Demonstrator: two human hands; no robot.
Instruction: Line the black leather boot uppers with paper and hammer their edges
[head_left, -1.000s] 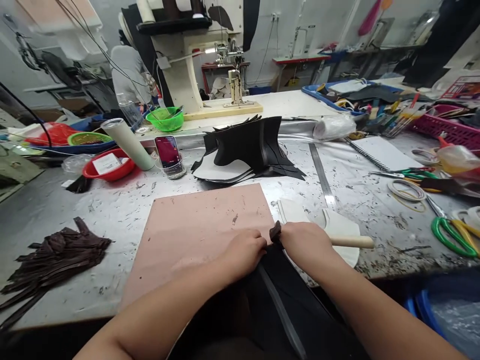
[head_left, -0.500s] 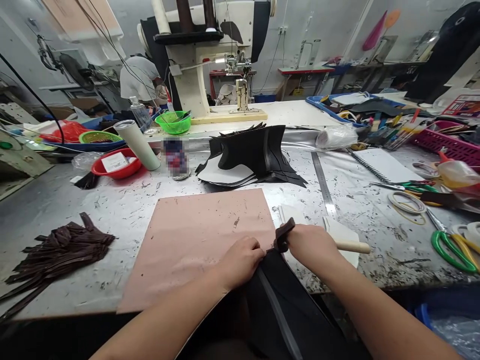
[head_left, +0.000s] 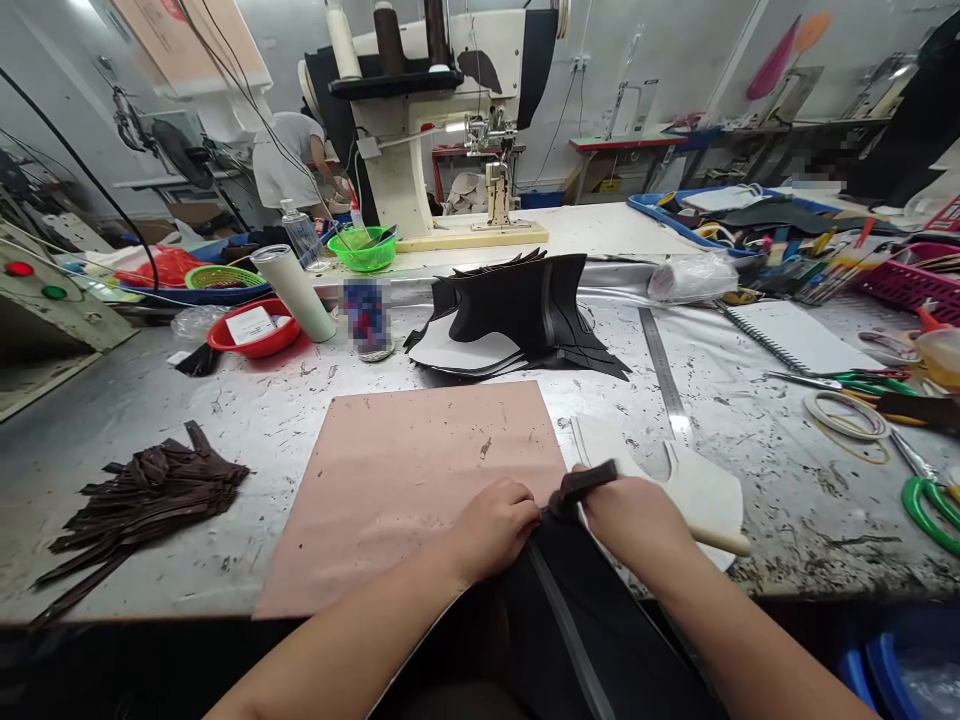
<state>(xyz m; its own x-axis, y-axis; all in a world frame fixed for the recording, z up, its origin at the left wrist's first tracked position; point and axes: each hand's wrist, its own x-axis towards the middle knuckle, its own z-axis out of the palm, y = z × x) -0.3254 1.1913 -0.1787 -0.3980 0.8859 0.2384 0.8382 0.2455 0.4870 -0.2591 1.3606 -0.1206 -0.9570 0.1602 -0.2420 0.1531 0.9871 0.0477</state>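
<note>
My right hand is closed round a hammer; its pale wooden handle sticks out to the right. The dark hammer head is beside my left fingertips, at the top edge of a black shoe-upper-like piece. A grey strip runs down this piece, which hangs over the table's front edge toward my lap. My left hand pinches its top edge, the fingertips partly hidden. Under that edge lies a pinkish-tan board. White cut pieces lie beneath and beyond my right hand.
A stack of black pieces stands behind the board. Dark brown strips lie left. A red bowl, tumbler and sewing machine stand farther back. A steel ruler and green-handled scissors lie right. A person bends in the background.
The view has shifted slightly, so things appear farther right. The hammer has turned in my right hand, its handle end dropping lower. My left hand keeps its grip on the black piece.
</note>
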